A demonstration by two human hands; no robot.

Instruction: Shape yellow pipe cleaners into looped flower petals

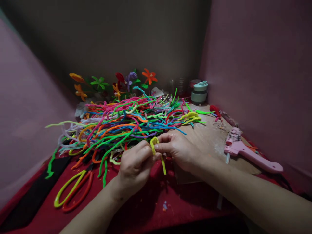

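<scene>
Between my two hands is a yellow pipe cleaner, bent into a loop at the top with one end hanging down. My left hand is closed, its fingers pinching the lower side of the loop. From the right, my right hand pinches the loop with thumb and forefinger. Directly behind the hands lies a big tangled heap of coloured pipe cleaners. A small bunch of yellow pipe cleaners rests at the heap's right end.
Scissors with yellow and red handles lie at left on the red cloth. A pink glue gun with a glue stick rests on a board at right. Pipe-cleaner flowers and a lidded cup stand behind.
</scene>
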